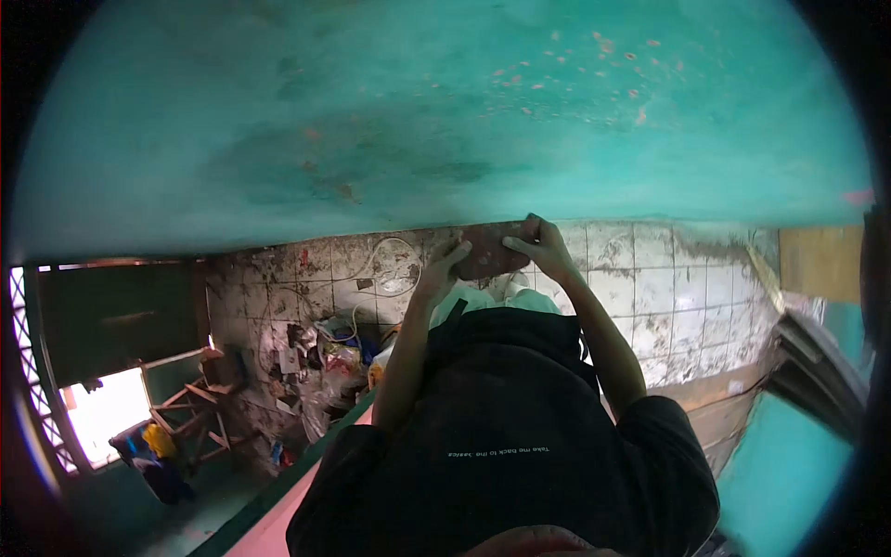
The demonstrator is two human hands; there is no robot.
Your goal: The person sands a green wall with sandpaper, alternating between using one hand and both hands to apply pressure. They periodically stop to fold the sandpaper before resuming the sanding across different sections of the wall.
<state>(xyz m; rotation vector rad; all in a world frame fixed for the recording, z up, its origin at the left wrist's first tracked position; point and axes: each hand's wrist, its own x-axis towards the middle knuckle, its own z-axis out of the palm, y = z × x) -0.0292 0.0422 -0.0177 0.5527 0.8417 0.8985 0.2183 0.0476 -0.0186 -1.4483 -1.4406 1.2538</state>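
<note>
A reddish-brown rectangular sheet of sandpaper [489, 253] is stretched between both hands, in front of my body and just under the lower edge of the teal wall [445, 121]. My left hand [447, 263] grips its left side, thumb on top. On the opposite side, my right hand [540, 249] pinches the upper right corner with the thumb pressed on the face. Fingers behind the sheet are mostly hidden. Pale pink scraped spots and dark smudges mark the wall's surface.
Below lies a stained white tiled floor [650, 278] with a pale cable [418, 269] looping over it. Plastic bags and litter [329, 362] are piled to the left. A wooden frame [200, 408] stands near a bright window [107, 418]. Dark planks [817, 371] lean at right.
</note>
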